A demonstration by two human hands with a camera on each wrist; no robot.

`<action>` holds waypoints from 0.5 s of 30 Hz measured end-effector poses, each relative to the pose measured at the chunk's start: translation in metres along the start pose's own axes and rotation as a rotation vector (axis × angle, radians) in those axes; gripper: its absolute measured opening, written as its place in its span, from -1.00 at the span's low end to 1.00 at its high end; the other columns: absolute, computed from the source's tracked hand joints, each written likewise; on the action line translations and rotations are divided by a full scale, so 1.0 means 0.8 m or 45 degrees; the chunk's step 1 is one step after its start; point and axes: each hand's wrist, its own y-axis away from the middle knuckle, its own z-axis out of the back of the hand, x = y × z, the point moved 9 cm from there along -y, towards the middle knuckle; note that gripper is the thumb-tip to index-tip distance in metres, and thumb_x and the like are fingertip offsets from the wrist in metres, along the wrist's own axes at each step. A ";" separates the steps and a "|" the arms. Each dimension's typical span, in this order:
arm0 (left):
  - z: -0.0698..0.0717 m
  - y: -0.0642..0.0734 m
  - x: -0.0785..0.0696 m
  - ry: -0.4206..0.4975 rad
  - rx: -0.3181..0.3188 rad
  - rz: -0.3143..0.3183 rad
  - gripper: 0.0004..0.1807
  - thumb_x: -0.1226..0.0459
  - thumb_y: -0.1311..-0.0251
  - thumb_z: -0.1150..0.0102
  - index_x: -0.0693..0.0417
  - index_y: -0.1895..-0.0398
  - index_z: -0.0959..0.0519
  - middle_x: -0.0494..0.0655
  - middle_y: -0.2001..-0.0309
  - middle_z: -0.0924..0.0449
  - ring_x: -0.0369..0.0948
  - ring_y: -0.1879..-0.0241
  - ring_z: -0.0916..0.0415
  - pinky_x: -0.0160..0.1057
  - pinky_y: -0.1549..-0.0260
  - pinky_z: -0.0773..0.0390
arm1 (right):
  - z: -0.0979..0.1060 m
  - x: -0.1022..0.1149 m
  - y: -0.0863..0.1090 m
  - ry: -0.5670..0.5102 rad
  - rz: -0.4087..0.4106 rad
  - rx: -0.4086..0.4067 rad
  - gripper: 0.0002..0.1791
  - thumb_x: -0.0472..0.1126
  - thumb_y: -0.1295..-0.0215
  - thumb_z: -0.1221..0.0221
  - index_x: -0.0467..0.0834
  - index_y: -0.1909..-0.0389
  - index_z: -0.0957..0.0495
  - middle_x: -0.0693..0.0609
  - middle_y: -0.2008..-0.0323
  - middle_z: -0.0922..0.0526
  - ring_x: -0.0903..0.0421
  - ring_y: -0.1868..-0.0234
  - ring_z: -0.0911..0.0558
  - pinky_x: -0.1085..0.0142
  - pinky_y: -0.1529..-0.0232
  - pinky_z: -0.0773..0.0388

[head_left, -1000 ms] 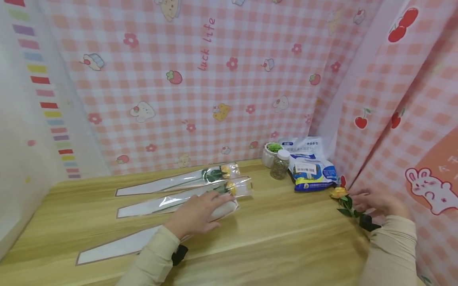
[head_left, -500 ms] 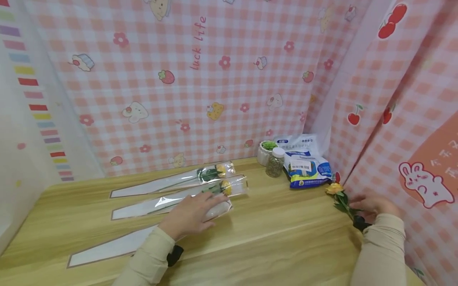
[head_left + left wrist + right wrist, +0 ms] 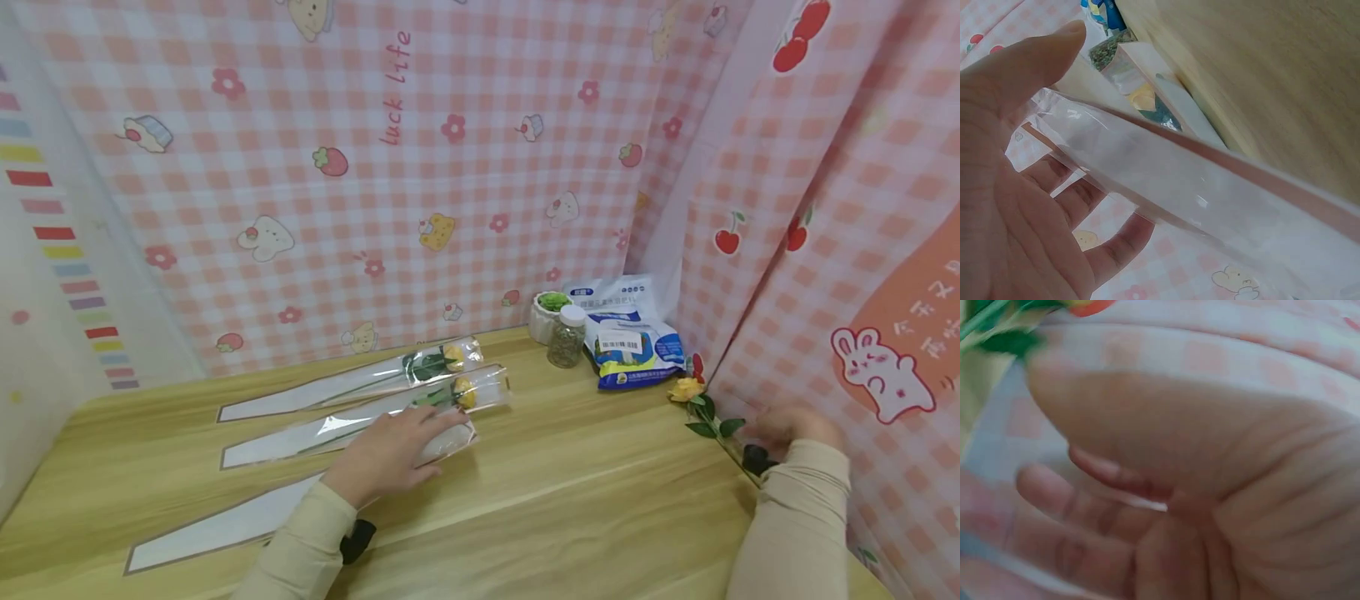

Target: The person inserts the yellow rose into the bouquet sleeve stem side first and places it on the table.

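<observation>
My left hand (image 3: 386, 458) lies over the nearest flower sleeve (image 3: 225, 525), a long tapered clear plastic one with a white backing. In the left wrist view the sleeve (image 3: 1166, 169) runs between the thumb and the loosely spread fingers. Fingertips touch its edge. Far right, my right hand (image 3: 791, 429) is beside a yellow artificial rose (image 3: 686, 389), near its leaves and stem. Slightly bent fingers (image 3: 1072, 544) hold nothing visible in the right wrist view. The green stem and leaves (image 3: 1013, 342) appear at that view's upper left corner.
Two sleeves, a middle one (image 3: 258, 450) and a far one (image 3: 262, 402), each contain a yellow rose. A potted green plant (image 3: 542, 321), a white-capped jar (image 3: 567, 340) and a blue-white bag (image 3: 637, 354) stand by the curtain. Checked curtain (image 3: 750, 333) borders the right side.
The whole view has shifted, with the scene sliding left. My right hand has moved slightly right, away from the rose's leaves. My left hand stays over the same sleeve.
</observation>
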 end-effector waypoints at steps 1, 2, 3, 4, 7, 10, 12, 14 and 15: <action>-0.001 0.000 0.000 -0.001 0.002 0.002 -0.17 0.01 -0.14 -0.47 -0.27 -0.48 -0.31 0.03 -0.19 -0.55 0.05 0.01 -0.62 0.19 0.06 -0.63 | -0.004 -0.003 -0.002 0.036 -0.014 0.021 -0.73 -0.15 -0.36 -0.26 -0.20 0.48 -0.49 0.03 0.50 -0.41 0.08 0.45 -0.44 0.26 0.40 -0.48; -0.001 0.000 0.000 0.000 0.005 0.004 -0.17 0.01 -0.14 -0.47 -0.27 -0.48 -0.31 0.03 -0.18 -0.55 0.05 0.01 -0.62 0.19 0.06 -0.63 | -0.008 -0.006 -0.005 0.043 -0.037 0.036 -0.70 -0.10 -0.34 -0.29 -0.19 0.49 -0.49 0.04 0.51 -0.40 0.08 0.46 -0.44 0.26 0.42 -0.47; -0.001 0.000 0.000 -0.001 0.005 0.004 -0.17 0.01 -0.15 -0.46 -0.26 -0.48 -0.31 0.03 -0.17 -0.56 0.05 0.02 -0.62 0.19 0.07 -0.63 | -0.012 -0.008 -0.009 0.061 -0.034 0.049 -0.67 -0.07 -0.32 -0.32 -0.16 0.50 -0.46 0.06 0.51 -0.37 0.09 0.45 -0.42 0.28 0.41 -0.45; -0.001 0.000 0.000 0.000 0.004 0.003 -0.17 0.02 -0.14 -0.46 -0.25 -0.48 -0.31 0.03 -0.16 -0.56 0.05 0.02 -0.62 0.18 0.07 -0.64 | -0.017 -0.008 -0.013 0.083 -0.013 0.062 -0.64 -0.04 -0.32 -0.32 -0.15 0.51 -0.43 0.07 0.53 -0.35 0.11 0.46 -0.42 0.29 0.41 -0.45; -0.002 -0.001 -0.001 -0.004 0.000 -0.005 -0.19 0.02 -0.14 -0.47 -0.24 -0.47 -0.33 0.02 -0.14 -0.58 0.03 0.03 -0.62 0.14 0.08 -0.65 | -0.029 0.000 -0.024 0.122 0.058 0.079 -0.67 -0.11 -0.32 -0.33 -0.20 0.45 -0.42 0.07 0.53 -0.39 0.12 0.49 -0.46 0.29 0.42 -0.51; -0.002 -0.001 -0.002 -0.004 -0.002 -0.017 -0.20 0.03 -0.14 -0.48 -0.23 -0.45 -0.35 0.00 -0.11 -0.59 0.01 0.04 -0.62 0.10 0.10 -0.67 | -0.035 0.007 -0.031 0.090 0.082 0.085 -0.70 -0.22 -0.32 -0.30 -0.39 0.26 -0.46 -0.01 0.48 -0.49 0.07 0.45 -0.52 0.23 0.38 -0.59; 0.000 -0.001 -0.002 -0.002 0.000 -0.018 -0.20 0.04 -0.13 -0.48 -0.22 -0.44 -0.35 0.01 -0.10 -0.59 0.00 0.04 -0.62 0.09 0.11 -0.67 | -0.038 0.011 -0.034 0.071 0.085 0.101 -0.68 -0.27 -0.34 -0.27 -0.45 0.11 -0.44 -0.07 0.41 -0.53 0.04 0.39 -0.55 0.21 0.34 -0.61; 0.000 -0.001 -0.002 0.001 0.007 -0.015 -0.21 0.05 -0.14 -0.48 -0.22 -0.44 -0.35 0.01 -0.09 -0.59 0.00 0.05 -0.62 0.09 0.11 -0.67 | -0.040 0.013 -0.036 0.036 0.090 0.121 -0.66 -0.30 -0.36 -0.23 -0.46 0.01 -0.41 -0.08 0.36 -0.54 0.03 0.34 -0.55 0.20 0.31 -0.62; 0.000 -0.001 -0.002 0.002 0.012 -0.013 -0.21 0.05 -0.14 -0.48 -0.22 -0.44 -0.35 0.00 -0.09 -0.58 0.00 0.05 -0.62 0.09 0.10 -0.67 | -0.041 0.014 -0.037 0.021 0.090 0.128 -0.67 -0.31 -0.37 -0.21 -0.45 0.00 -0.41 -0.08 0.37 -0.54 0.04 0.35 -0.54 0.20 0.31 -0.61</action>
